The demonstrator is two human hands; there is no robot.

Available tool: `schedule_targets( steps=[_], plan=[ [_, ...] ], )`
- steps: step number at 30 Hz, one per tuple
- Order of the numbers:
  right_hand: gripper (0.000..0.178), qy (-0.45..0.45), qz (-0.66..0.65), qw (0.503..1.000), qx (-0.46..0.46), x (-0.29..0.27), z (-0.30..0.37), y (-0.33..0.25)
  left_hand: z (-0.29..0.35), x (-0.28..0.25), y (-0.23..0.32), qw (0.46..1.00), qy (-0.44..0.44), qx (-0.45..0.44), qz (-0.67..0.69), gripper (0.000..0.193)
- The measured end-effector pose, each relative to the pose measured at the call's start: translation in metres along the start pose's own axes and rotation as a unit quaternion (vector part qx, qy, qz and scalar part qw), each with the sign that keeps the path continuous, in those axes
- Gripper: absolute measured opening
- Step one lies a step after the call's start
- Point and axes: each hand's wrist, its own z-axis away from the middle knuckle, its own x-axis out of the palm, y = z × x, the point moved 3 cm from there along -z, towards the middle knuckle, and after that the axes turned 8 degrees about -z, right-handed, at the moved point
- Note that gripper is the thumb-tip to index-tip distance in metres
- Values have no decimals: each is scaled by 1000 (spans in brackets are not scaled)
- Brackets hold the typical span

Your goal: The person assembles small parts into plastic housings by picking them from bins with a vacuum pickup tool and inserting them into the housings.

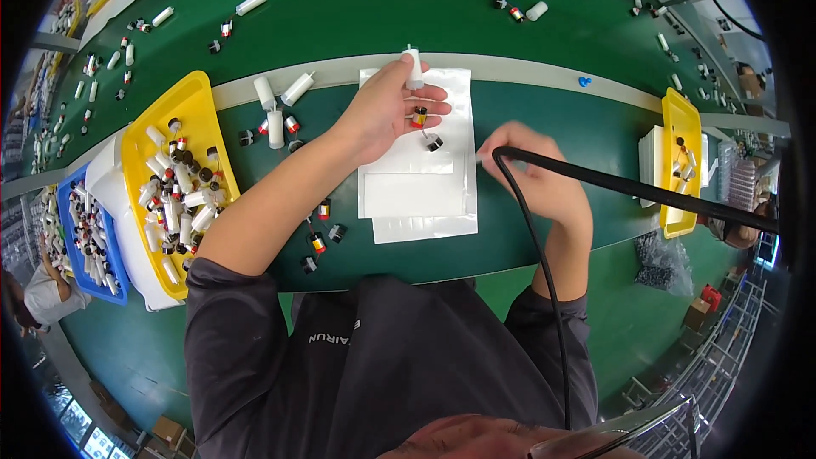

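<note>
My left hand (387, 110) is above the white sheets (416, 195) at the middle of the bench. Its thumb and forefinger pinch a white plastic cylinder (414, 70) with a thin tip pointing away from me. Across its other fingers rests a small red, yellow and black cylindrical part (420, 117). Close below that is a dark round cap-like piece (434, 143), which looks joined to it by a wire. To the right of the sheets, my right hand (535, 161) has its fingers curled together, slightly blurred. A black cable crosses it, and whatever it pinches cannot be made out.
A yellow tray (204, 89) heaped with white cylinders and small parts stands at left, beside a blue tray (119, 285). Loose white cylinders (275, 129) and red-yellow parts (318, 242) lie near my left arm. Another yellow tray (677, 225) is at right. A black cable (629, 180) crosses the right side.
</note>
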Motion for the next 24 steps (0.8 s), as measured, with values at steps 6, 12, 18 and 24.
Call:
schedule_targets(
  steps=[6, 12, 18, 24],
  plan=[
    [59, 253, 24, 961, -112, 64, -56, -32, -3, 1, 9, 986, -61, 64, 142, 43],
    [55, 258, -29, 955, -146, 70, -72, 8, -12, -9, 12, 974, -122, 90, 169, 34],
    [50, 248, -97, 954, -138, 66, -75, 23, -15, -5, 5, 984, -124, 124, -12, 41],
    [46, 245, -127, 952, -134, 54, -69, 22, -13, -6, 15, 976, -113, 110, -147, 53]
  ],
)
